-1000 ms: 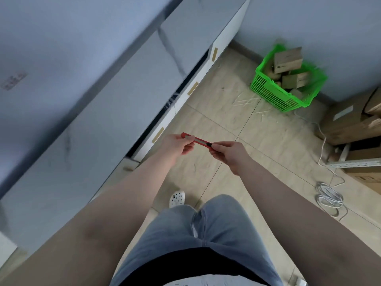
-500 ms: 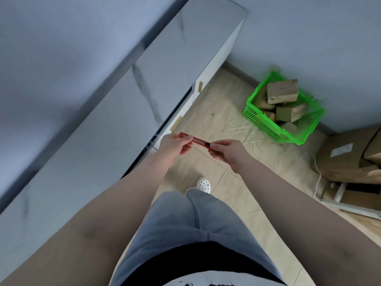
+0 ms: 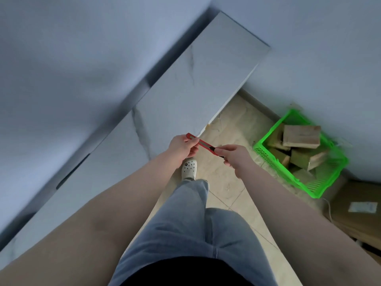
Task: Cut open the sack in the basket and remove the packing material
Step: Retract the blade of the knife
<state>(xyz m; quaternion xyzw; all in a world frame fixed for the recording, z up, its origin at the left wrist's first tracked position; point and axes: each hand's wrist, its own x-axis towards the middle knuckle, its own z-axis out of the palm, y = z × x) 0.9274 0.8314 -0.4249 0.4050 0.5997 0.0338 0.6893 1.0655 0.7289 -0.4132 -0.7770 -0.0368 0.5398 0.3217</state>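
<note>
A single head-worn wide-angle camera looks steeply down and forward from the person's own eye height. Both bare forearms run up from the bottom corners to the middle of the view, close to the lens, above the grey trouser legs (image 3: pixel 191 230). The tiled beige floor (image 3: pixel 231 178) lies well below. The long grey marbled countertop (image 3: pixel 185 96) crosses diagonally at left; the bright green plastic basket (image 3: pixel 266 155) sits at right.
</note>
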